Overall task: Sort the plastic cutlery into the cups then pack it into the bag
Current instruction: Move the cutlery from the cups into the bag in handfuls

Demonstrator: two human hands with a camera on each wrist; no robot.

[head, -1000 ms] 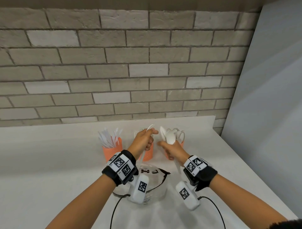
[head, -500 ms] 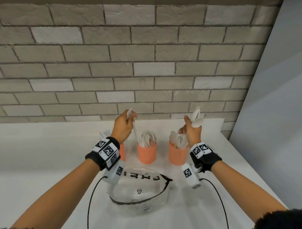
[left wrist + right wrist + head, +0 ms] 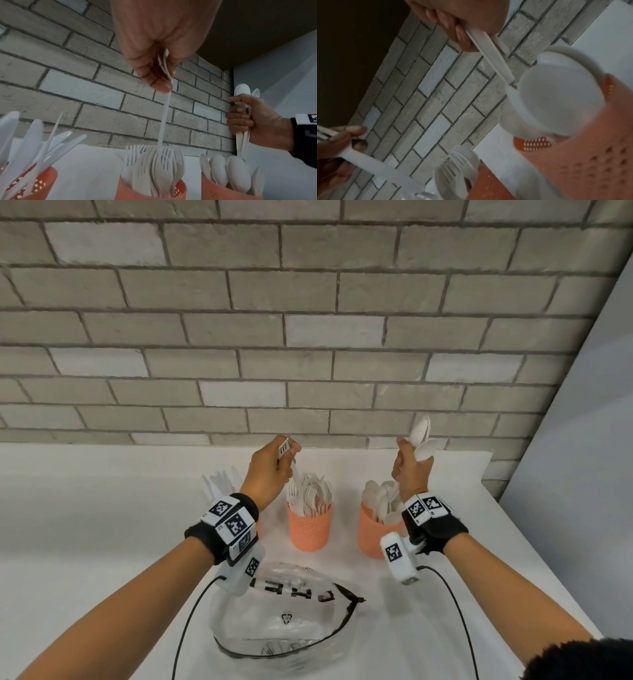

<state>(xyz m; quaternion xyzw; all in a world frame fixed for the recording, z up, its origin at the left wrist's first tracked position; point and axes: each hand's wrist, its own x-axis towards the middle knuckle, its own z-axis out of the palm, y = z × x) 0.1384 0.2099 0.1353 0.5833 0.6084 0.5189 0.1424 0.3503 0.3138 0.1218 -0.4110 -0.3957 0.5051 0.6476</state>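
From the head view, the left hand [image 3: 270, 470] is gripping a fork [image 3: 289, 460] by its head end, tines poking out above the fingers, handle hanging down into the forks [image 3: 310, 494] standing in the middle cup [image 3: 310, 530] just below the hand. The right hand [image 3: 411, 470] is holding a few spoons [image 3: 423, 440] upright, bowls above the fist, over the spoon cup [image 3: 371, 534] below it. A third cup is mostly hiding behind the left wrist, with knives [image 3: 219, 484] showing beside it. The clear bag [image 3: 284, 614] is lying on the white table [image 3: 85, 525], nearer the person than both hands.

From the left wrist, the fingers [image 3: 154, 75] are pinching the fork, its handle [image 3: 164, 119] reaching down among the forks in the cup [image 3: 149, 189] beneath; knives [image 3: 34, 146] are standing off to the left.

From the right wrist, blurred, the fingers [image 3: 453, 29] are curling round what seem to be two spoon handles [image 3: 491, 56], just above the spoon cup [image 3: 590, 155].
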